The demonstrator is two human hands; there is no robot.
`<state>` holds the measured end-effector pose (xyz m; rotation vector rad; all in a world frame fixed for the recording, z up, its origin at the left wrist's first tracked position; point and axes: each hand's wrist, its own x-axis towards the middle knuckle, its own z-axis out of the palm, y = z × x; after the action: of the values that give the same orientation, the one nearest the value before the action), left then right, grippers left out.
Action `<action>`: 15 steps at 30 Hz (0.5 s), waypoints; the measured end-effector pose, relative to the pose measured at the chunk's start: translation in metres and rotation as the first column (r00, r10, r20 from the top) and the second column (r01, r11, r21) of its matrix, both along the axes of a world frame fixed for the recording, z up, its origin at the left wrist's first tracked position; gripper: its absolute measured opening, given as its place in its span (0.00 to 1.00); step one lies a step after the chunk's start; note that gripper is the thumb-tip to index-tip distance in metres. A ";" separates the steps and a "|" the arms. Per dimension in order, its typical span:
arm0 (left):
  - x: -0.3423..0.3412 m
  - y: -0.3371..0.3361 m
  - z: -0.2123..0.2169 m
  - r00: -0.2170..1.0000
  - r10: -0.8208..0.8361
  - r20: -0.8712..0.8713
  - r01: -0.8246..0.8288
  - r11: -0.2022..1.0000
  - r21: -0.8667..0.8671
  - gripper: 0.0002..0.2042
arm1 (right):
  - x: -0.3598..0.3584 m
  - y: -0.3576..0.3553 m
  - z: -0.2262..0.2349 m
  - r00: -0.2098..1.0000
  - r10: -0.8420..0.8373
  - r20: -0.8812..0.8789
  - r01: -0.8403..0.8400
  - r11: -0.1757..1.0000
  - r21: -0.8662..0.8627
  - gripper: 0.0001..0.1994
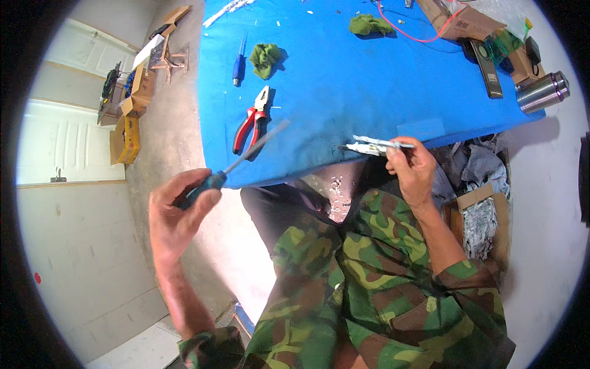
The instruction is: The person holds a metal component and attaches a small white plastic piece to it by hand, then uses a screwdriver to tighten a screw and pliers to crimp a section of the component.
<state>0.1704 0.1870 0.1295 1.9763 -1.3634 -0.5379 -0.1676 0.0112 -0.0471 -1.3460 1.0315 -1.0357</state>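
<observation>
- We grip a screwdriver (pixel 246 157) in our left hand (pixel 178 212), shaft angled over the blue tabletop's (pixel 344 80) near edge.
- Our right hand (pixel 412 169) pinches a small whitish part (pixel 372 145) there.
- Red pliers (pixel 252 120) lie just beyond.

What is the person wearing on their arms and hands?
Both hands are bare: no gloves, rings or watch show on the left hand or the right hand. The forearms are bare too. The sleeves are pushed up toward the elbows and have a camouflage pattern of green, brown, tan and black patches.
</observation>
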 end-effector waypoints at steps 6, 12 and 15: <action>0.043 0.009 -0.099 0.892 0.422 -0.163 -0.442 0.889 -0.119 0.15 | -0.007 0.012 0.002 0.995 0.067 0.067 -0.075 0.989 0.126 0.10; 0.042 -0.010 -0.131 0.915 0.398 -0.067 -0.404 0.905 -0.136 0.17 | -0.009 0.027 0.003 0.988 0.123 0.091 -0.139 0.970 0.200 0.11; 0.041 -0.023 -0.142 0.938 0.346 -0.031 -0.346 0.923 -0.166 0.18 | -0.014 0.028 0.004 0.989 0.125 0.082 -0.140 0.970 0.199 0.12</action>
<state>0.2116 0.1641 -0.0124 2.0130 -0.9887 -0.2481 -0.1819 0.0389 -0.0429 -1.1865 0.9552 -0.8468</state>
